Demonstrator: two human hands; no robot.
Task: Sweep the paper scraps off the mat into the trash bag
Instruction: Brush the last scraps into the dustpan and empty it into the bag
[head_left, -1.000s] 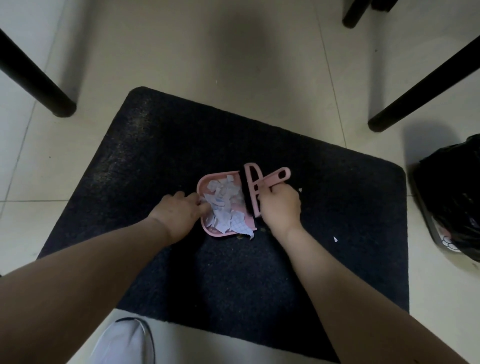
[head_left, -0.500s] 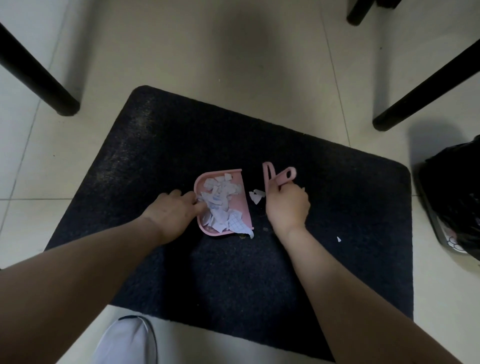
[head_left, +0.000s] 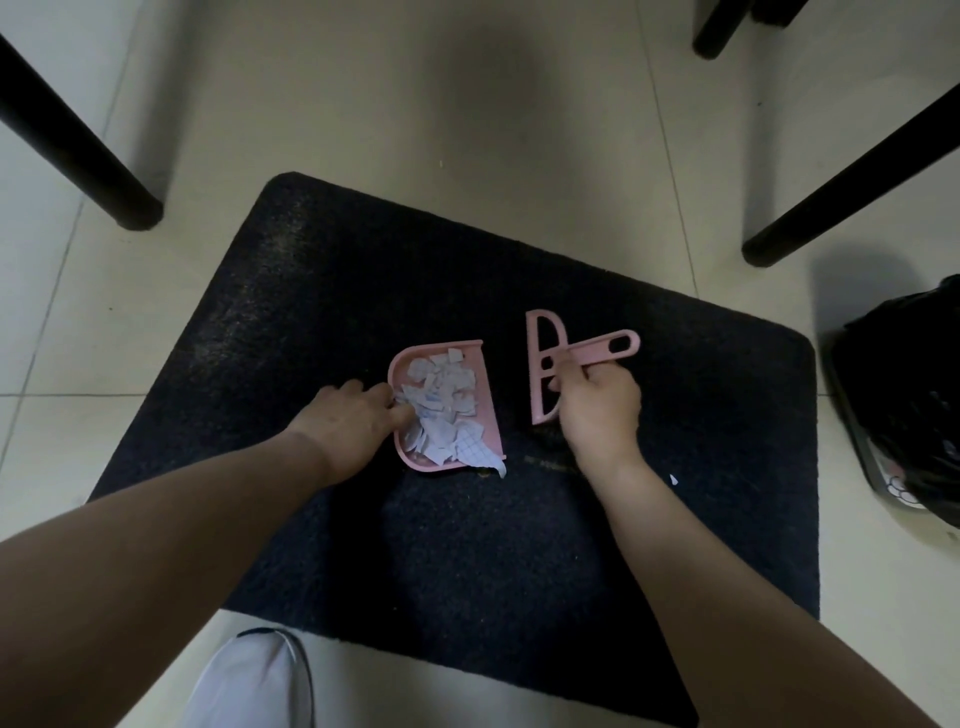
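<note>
A pink dustpan lies on the dark mat, filled with white paper scraps. One scrap hangs over its near corner. My left hand grips the pan's rounded left rim, with the thumb lying on the scraps. My right hand grips the handle of a pink brush, which stands a short way right of the pan's open side. A single small scrap lies on the mat right of my right wrist. The black trash bag sits on the floor past the mat's right edge.
Black furniture legs stand at the far left, far right and top right on the pale tiled floor. A white shoe shows at the mat's near edge.
My right hand drew the brush away from the dustpan's open side to the right. A scrap seen between them half a second ago no longer shows. The left hand stayed on the pan.
</note>
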